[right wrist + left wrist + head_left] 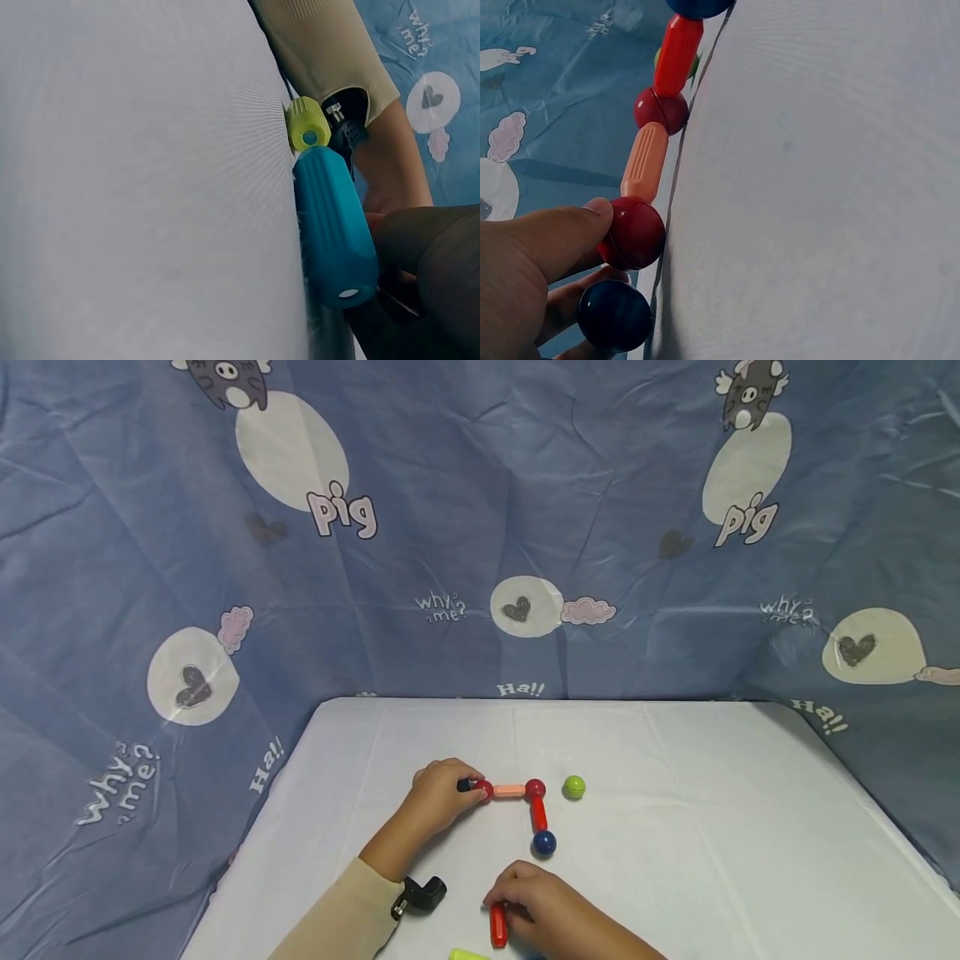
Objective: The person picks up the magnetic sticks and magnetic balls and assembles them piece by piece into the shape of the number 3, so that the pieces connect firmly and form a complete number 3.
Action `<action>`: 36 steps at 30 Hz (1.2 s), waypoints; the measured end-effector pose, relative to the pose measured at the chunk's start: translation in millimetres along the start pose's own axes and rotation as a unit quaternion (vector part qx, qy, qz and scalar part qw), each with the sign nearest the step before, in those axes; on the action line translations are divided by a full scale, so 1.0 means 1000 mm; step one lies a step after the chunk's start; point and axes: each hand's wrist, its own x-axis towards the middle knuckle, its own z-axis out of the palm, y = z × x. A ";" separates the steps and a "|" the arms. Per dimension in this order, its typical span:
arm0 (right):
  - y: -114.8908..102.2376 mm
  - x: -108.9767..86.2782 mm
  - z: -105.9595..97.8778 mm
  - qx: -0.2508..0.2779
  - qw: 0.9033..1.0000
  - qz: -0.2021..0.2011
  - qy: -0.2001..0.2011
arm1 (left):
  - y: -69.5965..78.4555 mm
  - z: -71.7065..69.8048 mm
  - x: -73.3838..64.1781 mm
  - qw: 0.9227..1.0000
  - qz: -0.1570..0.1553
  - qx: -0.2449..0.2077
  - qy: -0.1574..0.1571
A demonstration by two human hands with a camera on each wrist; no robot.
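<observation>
My left hand [441,795] pinches a red ball [635,234], its thumb on the near side. A dark blue ball [615,316] lies against the fingers of that hand. From the pinched ball runs a chain on the white table: an orange stick [510,791], a second red ball [535,788], a red stick [538,814] and a blue ball [544,843] at its near end. Lower in the head view, my right hand [546,902] holds a loose red stick [498,927] between fingers and thumb. Part of its grip is hidden.
A green ball [574,787] sits right of the chain. At the near edge lies a lime stick [468,955], and a teal stick [335,229] shows large beside it in the right wrist view. A patterned blue cloth [450,527] hangs behind the white table [712,827].
</observation>
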 end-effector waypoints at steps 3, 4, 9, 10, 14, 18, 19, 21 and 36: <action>-0.002 0.000 -0.001 -0.003 1.000 0.023 -0.007 | 0.000 0.000 0.000 1.000 0.000 0.001 0.000; -0.002 0.000 -0.002 -0.008 1.000 0.028 -0.008 | 0.000 0.000 -0.001 1.000 0.000 0.001 0.000; -0.001 -0.002 -0.004 -0.036 0.999 0.038 -0.004 | 0.000 0.000 -0.002 1.000 -0.002 -0.001 0.002; 0.000 -0.002 -0.005 -0.041 0.998 0.040 -0.001 | 0.000 0.001 -0.002 1.000 -0.002 -0.003 0.003; 0.001 -0.004 -0.006 -0.036 0.997 0.066 0.007 | -0.001 0.002 -0.002 1.000 -0.002 -0.006 0.007; 0.002 -0.006 -0.007 -0.018 0.995 0.094 0.033 | -0.003 0.003 -0.002 1.000 0.005 -0.009 0.015; 0.003 -0.008 -0.007 -0.014 0.994 0.093 0.046 | -0.003 0.003 -0.002 1.000 0.006 -0.009 0.016; 0.005 -0.011 -0.006 -0.013 0.994 0.084 0.073 | -0.004 0.003 -0.002 1.000 0.008 -0.009 0.016; 0.002 -0.032 -0.004 0.063 0.945 0.200 0.252 | -0.001 0.002 -0.001 1.000 -0.004 -0.014 -0.003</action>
